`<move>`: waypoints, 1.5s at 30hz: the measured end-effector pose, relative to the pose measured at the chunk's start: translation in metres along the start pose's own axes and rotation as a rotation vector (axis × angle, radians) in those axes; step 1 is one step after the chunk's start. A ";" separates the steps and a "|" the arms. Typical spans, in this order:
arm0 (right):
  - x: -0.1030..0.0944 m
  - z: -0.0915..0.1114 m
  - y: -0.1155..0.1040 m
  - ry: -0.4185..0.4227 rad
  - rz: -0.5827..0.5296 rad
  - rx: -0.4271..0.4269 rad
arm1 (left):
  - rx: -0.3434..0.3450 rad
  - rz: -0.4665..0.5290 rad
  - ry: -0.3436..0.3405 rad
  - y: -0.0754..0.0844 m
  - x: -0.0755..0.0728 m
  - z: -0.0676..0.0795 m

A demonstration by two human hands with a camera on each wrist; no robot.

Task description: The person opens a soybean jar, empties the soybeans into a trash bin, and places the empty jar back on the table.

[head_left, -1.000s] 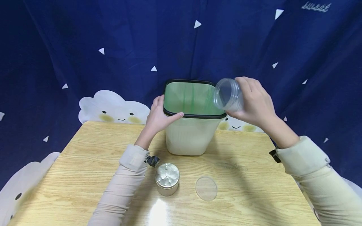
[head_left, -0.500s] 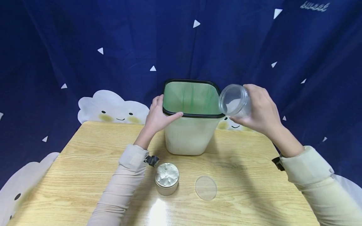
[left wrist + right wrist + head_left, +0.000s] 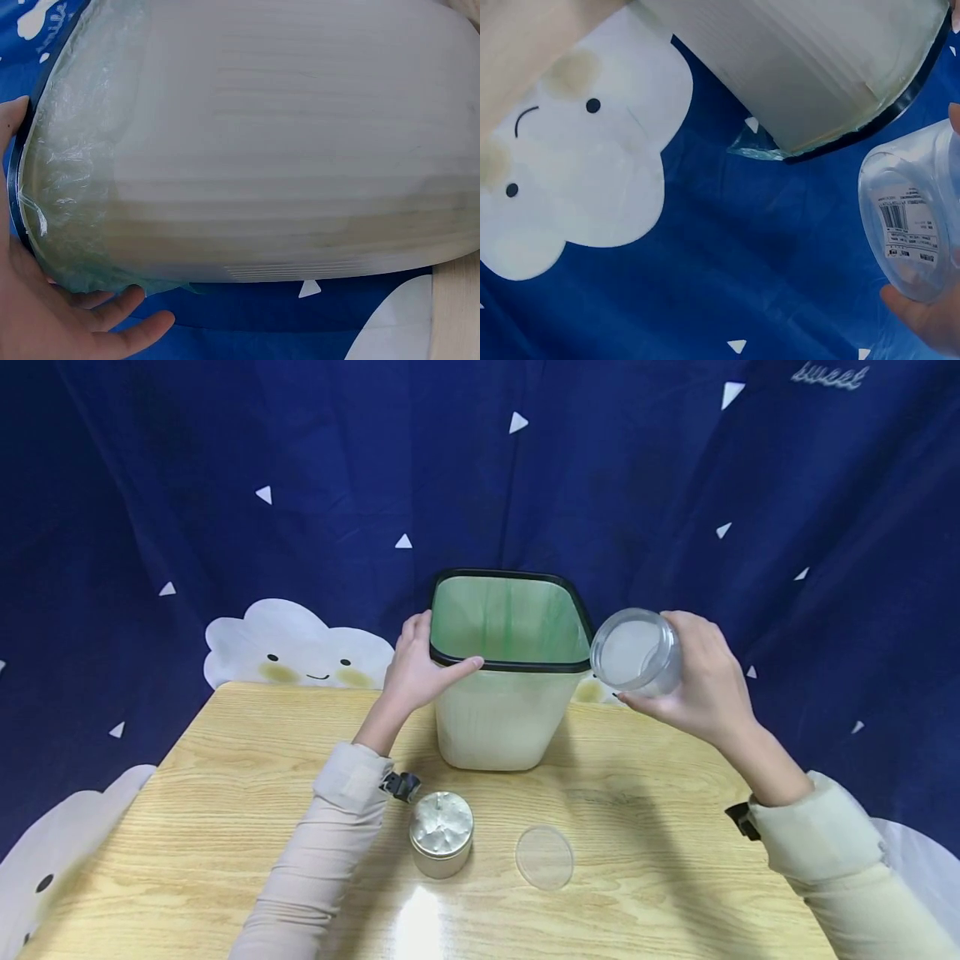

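Note:
A white trash bin [image 3: 504, 727] with a black rim and a translucent green bag lining stands at the back of the table. My left hand [image 3: 420, 668] holds its near left corner, thumb on the front rim, fingers along the left side. Loosely spread fingers [image 3: 120, 309] show beside the bag's edge in the left wrist view. My right hand [image 3: 701, 681] grips a clear plastic jar [image 3: 637, 652], raised just right of the rim. The jar is tilted, its open mouth toward the head camera. A printed label [image 3: 909, 229] shows on its base in the right wrist view.
A silver round tin [image 3: 442, 835] with a crumpled-looking top stands by my left forearm. To its right a clear round lid [image 3: 544, 857] lies flat on the wooden table [image 3: 247, 793]. Behind hangs a dark blue curtain [image 3: 337, 468] with white clouds and triangles.
The jar in my right hand has moved down and right, away from over the bin's rim, and its mouth has turned more toward the head camera. My left hand stays at the bin.

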State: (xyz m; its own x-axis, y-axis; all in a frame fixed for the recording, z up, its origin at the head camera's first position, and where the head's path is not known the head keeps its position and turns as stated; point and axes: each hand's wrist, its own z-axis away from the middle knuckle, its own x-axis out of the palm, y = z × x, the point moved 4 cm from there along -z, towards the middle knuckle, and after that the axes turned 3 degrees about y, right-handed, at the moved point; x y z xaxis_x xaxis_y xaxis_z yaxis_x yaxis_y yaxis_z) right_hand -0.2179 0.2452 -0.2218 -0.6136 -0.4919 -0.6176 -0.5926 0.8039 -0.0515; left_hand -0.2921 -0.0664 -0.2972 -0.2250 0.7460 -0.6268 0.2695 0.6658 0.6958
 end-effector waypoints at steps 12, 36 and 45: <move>0.005 0.035 0.001 0.082 -0.066 0.064 | -0.003 -0.001 -0.009 0.001 0.000 0.001; 0.030 0.104 0.010 0.063 -0.142 0.293 | 0.001 0.008 0.012 0.000 0.000 0.001; 0.042 0.127 0.013 0.025 -0.190 0.429 | 0.001 0.007 0.010 0.000 0.001 0.001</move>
State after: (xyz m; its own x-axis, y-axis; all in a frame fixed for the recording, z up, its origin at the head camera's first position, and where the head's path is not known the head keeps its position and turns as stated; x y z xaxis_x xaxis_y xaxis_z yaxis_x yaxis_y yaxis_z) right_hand -0.1852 0.2773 -0.3477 -0.5304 -0.6473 -0.5474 -0.4293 0.7619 -0.4850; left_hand -0.2917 -0.0660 -0.2981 -0.2321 0.7510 -0.6182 0.2725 0.6603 0.6998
